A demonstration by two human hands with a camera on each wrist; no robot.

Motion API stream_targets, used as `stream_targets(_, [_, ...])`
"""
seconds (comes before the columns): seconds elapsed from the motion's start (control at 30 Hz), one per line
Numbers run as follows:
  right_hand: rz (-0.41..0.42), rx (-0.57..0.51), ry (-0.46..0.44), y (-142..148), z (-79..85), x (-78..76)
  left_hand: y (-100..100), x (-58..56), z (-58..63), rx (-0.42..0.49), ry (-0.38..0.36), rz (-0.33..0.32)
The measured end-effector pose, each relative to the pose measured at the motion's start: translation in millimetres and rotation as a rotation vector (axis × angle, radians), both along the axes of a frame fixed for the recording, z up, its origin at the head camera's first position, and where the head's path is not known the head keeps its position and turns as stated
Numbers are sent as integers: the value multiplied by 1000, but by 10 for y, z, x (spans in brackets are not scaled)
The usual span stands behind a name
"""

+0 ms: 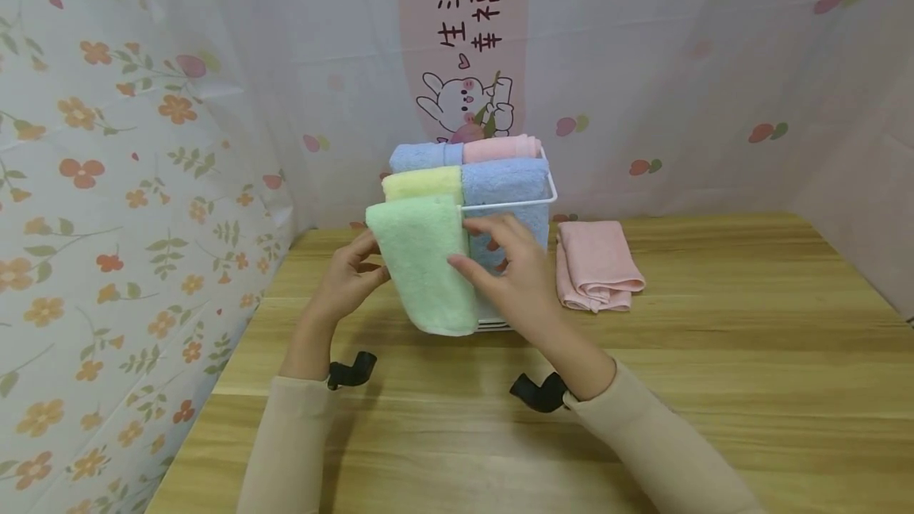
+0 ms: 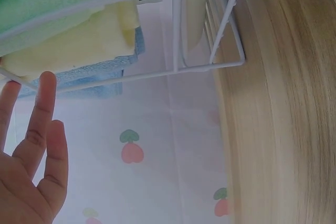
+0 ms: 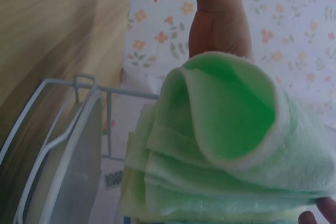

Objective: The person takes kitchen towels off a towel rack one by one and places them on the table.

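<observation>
A folded light green towel (image 1: 423, 260) stands at the front of a white wire basket (image 1: 510, 204), its lower part bulging toward me. My right hand (image 1: 520, 268) is at its right edge, the thumb on the green cloth and the curled forefinger by the basket rim. In the right wrist view those fingertips (image 3: 328, 208) meet the towel's side. On the left, my left hand (image 1: 348, 276) reaches to the towel's other side. Its fingers stretch fairly straight toward the basket wire in the left wrist view, where the left thumb is hidden.
Behind the green towel, the basket holds a yellow towel (image 1: 423, 182), blue towels (image 1: 504, 179) and a pink towel (image 1: 500, 147). A folded pink towel (image 1: 596, 260) lies on the wooden table (image 1: 714, 355) to the right. Patterned cloth (image 1: 643, 86) hangs behind and at the left.
</observation>
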State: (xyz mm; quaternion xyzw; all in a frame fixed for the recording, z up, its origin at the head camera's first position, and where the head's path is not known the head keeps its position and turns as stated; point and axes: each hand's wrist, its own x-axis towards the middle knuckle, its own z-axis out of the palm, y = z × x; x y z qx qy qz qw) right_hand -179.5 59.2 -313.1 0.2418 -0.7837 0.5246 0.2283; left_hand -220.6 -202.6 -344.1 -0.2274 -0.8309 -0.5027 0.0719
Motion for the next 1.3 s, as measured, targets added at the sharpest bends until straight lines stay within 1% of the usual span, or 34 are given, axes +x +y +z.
stream_targets(0.07, [-5,-6,-19,-49,24,-8,1,0,3,4,2,0])
stream_targets(0.2, [3,-28,-83,-131,67,-32,-3,5,-1,8,2,6])
stream_targets(0.27, [3,-42,-112,-156,72,-40,-5,9,-9,9,-3,10])
stream_targets(0.37, [-3,-66,-132,-176,65,-44,-7,11,-24,10,-7,14])
stream_targets(0.47, [-3,-93,-126,-191,54,-47,-5,10,-33,16,-2,13])
stream_targets(0.63, [-12,-144,-92,-229,48,-55,-2,8,-29,21,16,14])
stream_targets(0.77, [-19,-206,-80,-253,55,-50,3,9,-26,19,14,13])
stream_targets(0.87, [-18,-226,-74,-259,67,-40,6,10,-28,17,8,18])
stream_targets(0.97, [-21,-199,-55,-258,78,-39,6,12,-32,9,2,34])
stream_targets(1.07, [-48,-124,-19,-254,84,-24,3,14,-34,2,-4,42])
stream_targets(1.2, [-112,-15,53,-251,98,29,0,8,-32,9,-4,37])
stream_targets(1.3, [-158,53,134,-251,108,51,-1,-2,-34,11,3,32])
